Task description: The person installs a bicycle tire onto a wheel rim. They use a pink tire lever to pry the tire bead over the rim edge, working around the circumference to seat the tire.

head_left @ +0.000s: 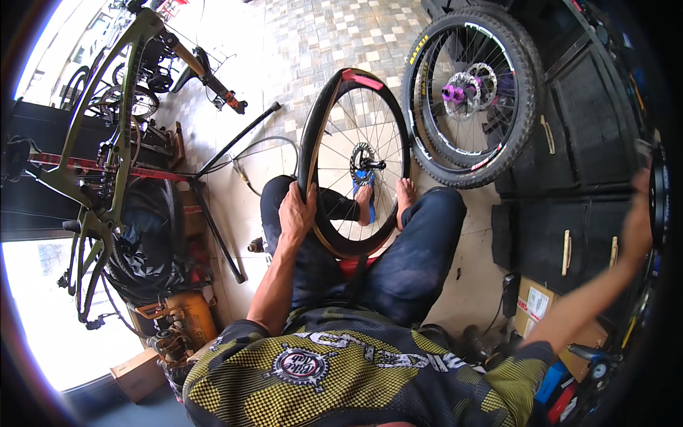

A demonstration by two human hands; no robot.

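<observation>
A bicycle wheel (307,146) stands upright between my knees, with thin spokes, a brake rotor (361,162) at its hub and a pinkish-red strip (364,80) at the top of its black rim. My left hand (297,210) is closed round the near left side of the wheel. Far out to the right, my right hand (640,206) is stretched to the edge of the black cabinets, away from the wheel. Its fingers are smeared, and something greyish shows by their tips; I cannot make out whether they hold it.
Two knobby-tyred wheels (523,85) lean by the black cabinets (541,228) on the right. An olive bike frame (131,78) hangs at the left above black stand legs (217,238). An orange tank (192,317) and cardboard boxes (532,302) stand nearby.
</observation>
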